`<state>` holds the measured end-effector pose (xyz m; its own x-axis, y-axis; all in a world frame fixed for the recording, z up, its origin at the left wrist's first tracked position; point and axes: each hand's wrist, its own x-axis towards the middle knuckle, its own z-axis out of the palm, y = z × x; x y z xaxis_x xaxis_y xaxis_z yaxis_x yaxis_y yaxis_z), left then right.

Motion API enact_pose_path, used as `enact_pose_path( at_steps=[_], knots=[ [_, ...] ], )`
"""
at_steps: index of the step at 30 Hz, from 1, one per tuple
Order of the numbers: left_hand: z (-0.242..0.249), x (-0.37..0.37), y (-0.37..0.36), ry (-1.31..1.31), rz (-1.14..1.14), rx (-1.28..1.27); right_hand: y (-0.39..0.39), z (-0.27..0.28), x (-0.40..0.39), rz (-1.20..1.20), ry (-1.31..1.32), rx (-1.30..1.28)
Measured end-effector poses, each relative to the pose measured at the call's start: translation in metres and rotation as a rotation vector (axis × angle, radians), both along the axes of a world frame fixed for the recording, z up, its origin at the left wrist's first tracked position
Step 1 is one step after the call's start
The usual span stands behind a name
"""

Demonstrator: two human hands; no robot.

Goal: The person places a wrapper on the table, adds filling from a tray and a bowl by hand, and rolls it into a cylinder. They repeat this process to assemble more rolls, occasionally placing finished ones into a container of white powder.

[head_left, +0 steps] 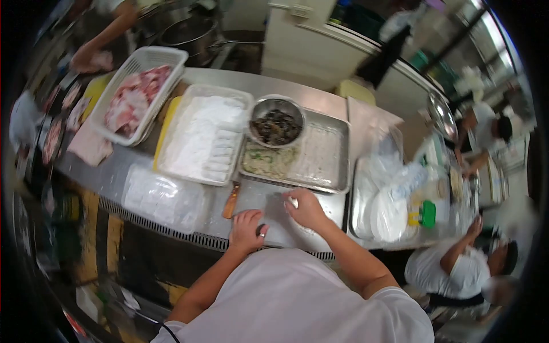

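My left hand [247, 231] rests at the front edge of the steel table, its fingers bent around or over a small dark thing that is mostly hidden. Just above it lies a tool with a wooden handle [231, 201]. My right hand [305, 208] is closed by pinched fingers on a small white piece [293, 202], over the table in front of the metal tray. That tray [323, 150] holds a pale green-flecked filling [269, 163] at its left. A steel bowl [277, 121] of dark pieces sits on the tray's upper left part.
Left of the tray, a white container [191, 134] holds white powder and a row of white pieces. Farther left is a basket [171, 56] of raw meat. A clear plastic lid [163, 197] lies near the front edge. Plastic bags [392, 197] lie right. Co-workers [457, 266] stand at both sides.
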<state>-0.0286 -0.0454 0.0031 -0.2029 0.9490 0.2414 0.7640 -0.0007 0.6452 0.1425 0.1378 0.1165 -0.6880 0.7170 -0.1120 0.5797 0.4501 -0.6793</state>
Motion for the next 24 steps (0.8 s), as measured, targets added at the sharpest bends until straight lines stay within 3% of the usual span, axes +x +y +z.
enact_pose_path(
  at_steps=[5,10,14,18,24],
  knots=[
    [0.005,0.006,0.013,0.033,-0.138,0.002,-0.066,-0.029,0.105,-0.29,-0.071,-0.023],
    [0.012,0.041,0.04,0.049,-0.349,0.057,-0.077,-0.035,0.183,-0.707,-0.112,0.268],
    [0.018,0.065,0.049,0.064,-0.469,0.063,-0.057,-0.038,0.233,-0.872,-0.327,0.651],
    [0.014,0.065,0.047,0.058,-0.472,0.076,-0.037,-0.048,0.27,-0.81,-0.522,0.798],
    [0.015,0.061,0.042,-0.007,-0.411,0.088,-0.047,-0.044,0.225,-0.554,-0.266,0.667]
  ],
)
